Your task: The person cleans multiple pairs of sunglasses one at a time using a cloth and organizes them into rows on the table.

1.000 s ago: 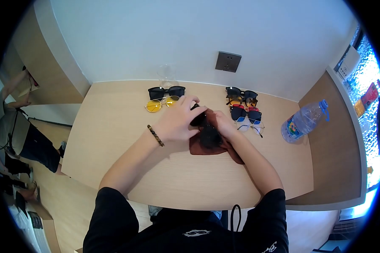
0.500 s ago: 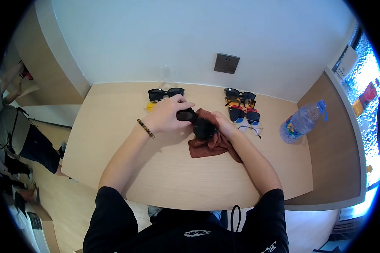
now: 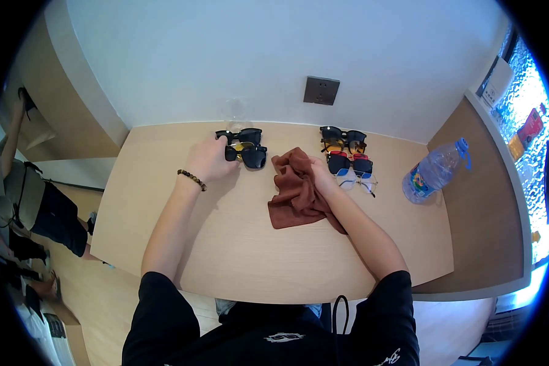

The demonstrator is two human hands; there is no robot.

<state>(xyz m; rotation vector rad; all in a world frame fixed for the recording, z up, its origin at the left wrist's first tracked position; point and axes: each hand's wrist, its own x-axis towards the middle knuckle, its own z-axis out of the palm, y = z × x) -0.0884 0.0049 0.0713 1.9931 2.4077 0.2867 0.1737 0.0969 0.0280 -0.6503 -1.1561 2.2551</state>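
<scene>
My left hand [image 3: 210, 160] is closed on one end of a pair of dark sunglasses [image 3: 254, 157], over the yellow-lensed glasses, which they mostly cover. Just behind lies another black pair [image 3: 245, 135]. A crumpled brown cloth [image 3: 296, 194] is in my right hand [image 3: 322, 177], whose fingers are partly hidden by the cloth. To the right of that hand, several glasses stand in a column: a black pair [image 3: 343, 134], an amber-tinted pair [image 3: 343, 146], a red-and-black pair [image 3: 349, 163] and a thin-framed clear pair [image 3: 355, 179].
A clear plastic bottle [image 3: 434, 171] with a blue cap stands at the right of the wooden table [image 3: 238, 256], beside a side panel [image 3: 483, 213]. A transparent object [image 3: 235, 111] is at the back edge. Other people [image 3: 43, 207] are at the far left.
My left hand has moved left with the dark sunglasses, away from the cloth and over the yellow pair. My right hand has stayed near its place with the cloth, which now hangs free of the sunglasses.
</scene>
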